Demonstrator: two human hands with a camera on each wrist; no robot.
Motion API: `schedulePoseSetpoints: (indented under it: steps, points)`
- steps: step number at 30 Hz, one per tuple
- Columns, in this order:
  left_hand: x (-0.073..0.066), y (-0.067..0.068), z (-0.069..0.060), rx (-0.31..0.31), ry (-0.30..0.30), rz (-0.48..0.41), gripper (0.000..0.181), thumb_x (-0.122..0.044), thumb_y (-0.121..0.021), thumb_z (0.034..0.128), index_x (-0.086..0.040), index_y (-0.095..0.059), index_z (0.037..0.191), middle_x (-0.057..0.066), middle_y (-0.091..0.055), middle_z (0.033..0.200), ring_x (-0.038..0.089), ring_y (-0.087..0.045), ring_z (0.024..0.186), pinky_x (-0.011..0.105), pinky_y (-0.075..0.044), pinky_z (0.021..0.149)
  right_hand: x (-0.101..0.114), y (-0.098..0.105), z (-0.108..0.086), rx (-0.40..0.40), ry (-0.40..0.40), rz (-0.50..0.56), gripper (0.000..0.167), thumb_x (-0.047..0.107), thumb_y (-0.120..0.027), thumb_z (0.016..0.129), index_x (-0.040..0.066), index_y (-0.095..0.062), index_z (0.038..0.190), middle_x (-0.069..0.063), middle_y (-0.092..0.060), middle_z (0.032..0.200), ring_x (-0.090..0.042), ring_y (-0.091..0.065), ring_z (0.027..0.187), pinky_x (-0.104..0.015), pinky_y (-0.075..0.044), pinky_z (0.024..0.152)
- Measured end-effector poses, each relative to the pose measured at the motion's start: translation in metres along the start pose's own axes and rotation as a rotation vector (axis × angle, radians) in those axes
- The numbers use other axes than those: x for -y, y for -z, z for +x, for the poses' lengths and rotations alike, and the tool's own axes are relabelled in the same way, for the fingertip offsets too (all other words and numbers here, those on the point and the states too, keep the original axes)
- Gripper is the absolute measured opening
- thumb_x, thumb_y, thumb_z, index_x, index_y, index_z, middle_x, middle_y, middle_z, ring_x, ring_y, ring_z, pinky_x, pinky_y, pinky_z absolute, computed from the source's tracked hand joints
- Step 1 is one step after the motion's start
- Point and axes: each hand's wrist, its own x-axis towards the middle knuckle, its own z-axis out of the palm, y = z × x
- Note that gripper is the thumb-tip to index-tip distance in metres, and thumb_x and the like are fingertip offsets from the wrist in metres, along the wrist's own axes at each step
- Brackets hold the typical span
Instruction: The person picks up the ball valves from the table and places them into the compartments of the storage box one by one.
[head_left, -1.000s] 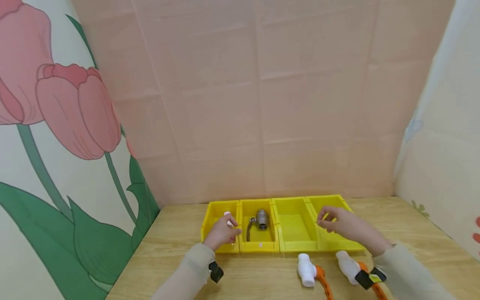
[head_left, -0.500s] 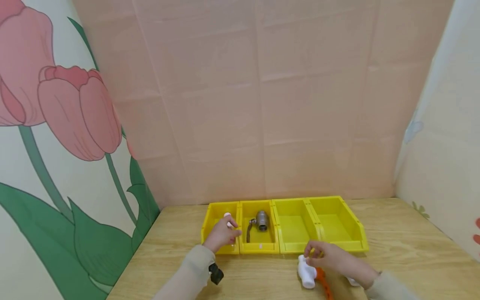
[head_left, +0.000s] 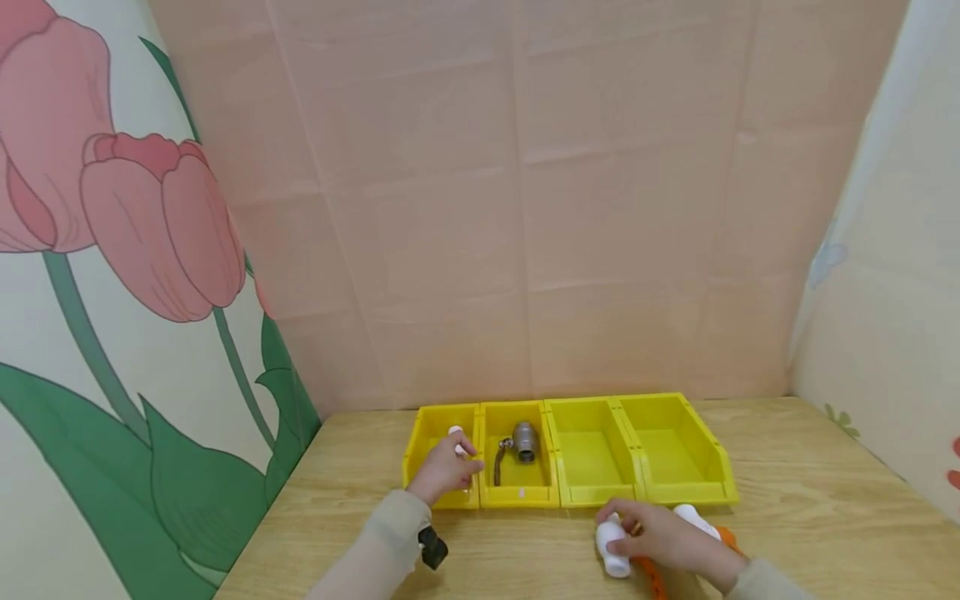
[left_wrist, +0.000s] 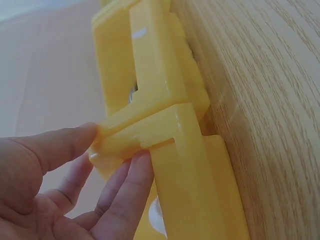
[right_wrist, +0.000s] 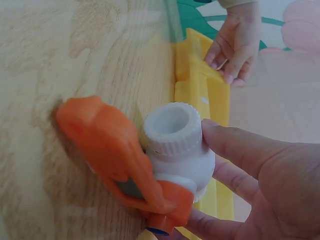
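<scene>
Wooden tabletop (head_left: 525, 554) is serving as the bench, with a creased pink sheet (head_left: 405, 208) hanging behind it.

White valve (right_wrist: 180, 160): sitting on the near side of the yellow row, in front of the third bin (head_left: 596, 496). My right hand (head_left: 652, 533) is holding it by the rounded body, thumb on one side and fingers reaching round the other, the grip only as wide as the part. Presumably I am taking it there because the orange lever (right_wrist: 110, 145) is jutting out, pointing away from the bins, and might swing if held. Whether the body is touching the wood, I cannot tell.

Just to its right, a second white valve (head_left: 696, 520) is lying partly hidden behind my right hand.

Left hand (head_left: 446, 467): pinching the adjoining walls of the first bin (head_left: 438, 417) and second bin (head_left: 517, 498), thumb and fingers on opposite sides; likely steadying the row. Something white (left_wrist: 156, 217) is showing inside the first bin, too covered to identify. A metal valve (head_left: 525, 440) is lying in the second bin.

The fourth bin (head_left: 682, 493) is closing the row; all four are standing side by side, low fronts towards me, probably for easy reach. Beyond, a tulip-printed panel (head_left: 180, 233) is bounding the left side.
</scene>
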Motion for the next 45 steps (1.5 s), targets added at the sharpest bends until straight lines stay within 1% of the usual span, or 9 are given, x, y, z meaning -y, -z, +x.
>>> schedulePoseSetpoints:
  steps: [2,7,12,17,26,32,39,42,45]
  points:
    - [0.0,0.0,0.0,0.001,0.001,-0.007,0.022,-0.007,-0.07,0.088,-0.001,-0.052,0.101,0.007,-0.057,0.077,0.017,-0.053,0.059,0.038,-0.055,0.063,-0.001,-0.001,0.001,-0.004,0.003,-0.011,0.027,0.026,-0.069,0.089,0.011,-0.061,0.11,-0.003,-0.056,0.083,-0.007,-0.049,0.072,-0.023,-0.038,0.061]
    - [0.001,0.0,0.001,0.002,0.014,-0.006,0.023,-0.008,-0.069,0.0884,-0.002,-0.052,0.102,0.008,-0.058,0.08,0.017,-0.054,0.061,0.04,-0.056,0.066,-0.001,-0.001,0.002,0.002,-0.02,-0.018,0.028,0.026,-0.07,0.088,0.012,-0.061,0.11,-0.004,-0.055,0.084,-0.009,-0.048,0.073,-0.023,-0.037,0.063]
    - [0.0,0.0,0.002,-0.002,0.02,0.016,0.022,-0.009,-0.069,0.0888,-0.003,-0.053,0.102,0.008,-0.057,0.081,0.017,-0.055,0.062,0.036,-0.055,0.064,0.003,-0.002,0.005,-0.007,-0.047,-0.054,0.029,0.027,-0.074,0.085,0.013,-0.063,0.108,-0.004,-0.055,0.086,-0.013,-0.047,0.075,-0.024,-0.036,0.063]
    - [-0.001,-0.001,0.001,0.001,0.011,0.001,0.021,-0.008,-0.069,0.0889,-0.002,-0.053,0.101,0.007,-0.056,0.077,0.017,-0.053,0.06,0.037,-0.054,0.063,0.008,-0.004,0.008,-0.016,-0.081,-0.09,0.029,0.028,-0.077,0.082,0.016,-0.063,0.105,-0.003,-0.055,0.086,-0.017,-0.046,0.075,-0.027,-0.035,0.063]
    - [0.0,-0.001,0.002,-0.005,0.007,0.009,0.021,-0.009,-0.07,0.0883,-0.003,-0.053,0.1,0.008,-0.057,0.078,0.018,-0.055,0.061,0.039,-0.055,0.064,0.009,-0.008,0.012,-0.018,-0.08,-0.11,0.029,0.027,-0.079,0.08,0.017,-0.064,0.103,-0.002,-0.052,0.082,-0.018,-0.044,0.073,-0.028,-0.033,0.062]
    - [0.0,-0.001,0.004,-0.007,0.02,0.015,0.021,-0.01,-0.07,0.0883,-0.004,-0.053,0.1,0.008,-0.058,0.079,0.018,-0.055,0.061,0.037,-0.055,0.063,0.009,-0.007,0.013,-0.011,-0.092,-0.087,0.028,0.025,-0.078,0.08,0.017,-0.063,0.103,-0.003,-0.051,0.081,-0.019,-0.043,0.073,-0.028,-0.032,0.061]
    - [0.001,-0.001,0.004,-0.009,0.026,0.028,0.021,-0.011,-0.07,0.0882,-0.005,-0.054,0.099,0.007,-0.059,0.078,0.017,-0.055,0.061,0.037,-0.054,0.063,0.005,-0.008,0.011,-0.024,-0.104,-0.064,0.028,0.023,-0.079,0.079,0.018,-0.063,0.101,-0.002,-0.05,0.075,-0.014,-0.043,0.065,-0.023,-0.031,0.057]
    - [0.001,-0.001,0.003,-0.01,0.024,0.026,0.021,-0.011,-0.07,0.0881,-0.005,-0.054,0.099,0.007,-0.059,0.078,0.017,-0.055,0.06,0.038,-0.054,0.064,0.003,-0.007,0.011,-0.01,-0.123,-0.006,0.027,0.023,-0.078,0.08,0.017,-0.063,0.103,-0.004,-0.052,0.079,-0.017,-0.046,0.069,-0.023,-0.035,0.058]
    - [0.0,-0.001,0.003,-0.009,0.023,0.02,0.021,-0.01,-0.07,0.0881,-0.004,-0.053,0.099,0.008,-0.058,0.078,0.017,-0.054,0.06,0.039,-0.055,0.064,0.004,-0.002,0.012,0.016,-0.111,0.08,0.029,0.021,-0.076,0.082,0.012,-0.063,0.106,-0.006,-0.053,0.083,-0.018,-0.049,0.072,-0.023,-0.04,0.059]
